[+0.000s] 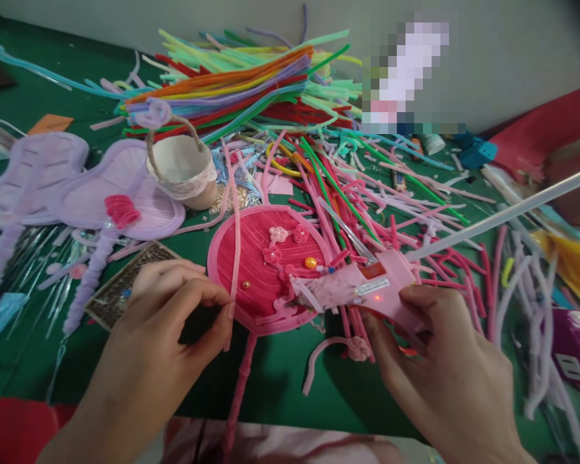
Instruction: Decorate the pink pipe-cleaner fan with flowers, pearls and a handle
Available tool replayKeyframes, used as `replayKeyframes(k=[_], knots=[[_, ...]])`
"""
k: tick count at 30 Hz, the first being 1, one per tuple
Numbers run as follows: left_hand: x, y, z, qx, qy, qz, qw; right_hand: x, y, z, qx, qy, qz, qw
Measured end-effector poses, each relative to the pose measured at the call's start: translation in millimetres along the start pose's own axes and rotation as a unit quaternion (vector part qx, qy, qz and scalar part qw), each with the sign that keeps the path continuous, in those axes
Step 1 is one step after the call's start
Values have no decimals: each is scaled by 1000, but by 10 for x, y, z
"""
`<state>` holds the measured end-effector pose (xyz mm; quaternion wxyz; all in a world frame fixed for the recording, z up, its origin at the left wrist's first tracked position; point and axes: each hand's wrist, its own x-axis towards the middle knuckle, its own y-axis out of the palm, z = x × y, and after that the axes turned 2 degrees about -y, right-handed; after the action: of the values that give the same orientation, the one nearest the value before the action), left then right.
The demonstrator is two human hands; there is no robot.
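The left hand (174, 303) pinches a pink pipe cleaner (235, 245) at the round fan's (256, 283) left rim. The right hand (439, 348) grips a pink glue gun (362, 287), nozzle at the fan's right edge; bare green table (280, 380) lies below.

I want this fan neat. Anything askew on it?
Yes: a light pink pipe cleaner crosses the pink fan top to bottom, overhanging its lower rim, pinched by the left hand. The right hand holds a glue gun.

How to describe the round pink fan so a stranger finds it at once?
On the green table, below the heap of pipe cleaners, it lies between the left hand, pinching a pink strand, and the right hand, holding a glue gun. The round fan is the only pink disc, with flowers and beads.
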<state>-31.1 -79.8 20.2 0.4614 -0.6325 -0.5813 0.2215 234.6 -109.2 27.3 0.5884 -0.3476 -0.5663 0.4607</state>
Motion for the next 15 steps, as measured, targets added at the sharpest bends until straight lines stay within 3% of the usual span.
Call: replayKeyframes(k=[8,15], knots=[[22,9,-24,-19,24,-28,999,5,-80,101,-14,30,-29,999],[102,145,-112,-79,64,-14,995,86,-23,-1,67,129,-84,986]])
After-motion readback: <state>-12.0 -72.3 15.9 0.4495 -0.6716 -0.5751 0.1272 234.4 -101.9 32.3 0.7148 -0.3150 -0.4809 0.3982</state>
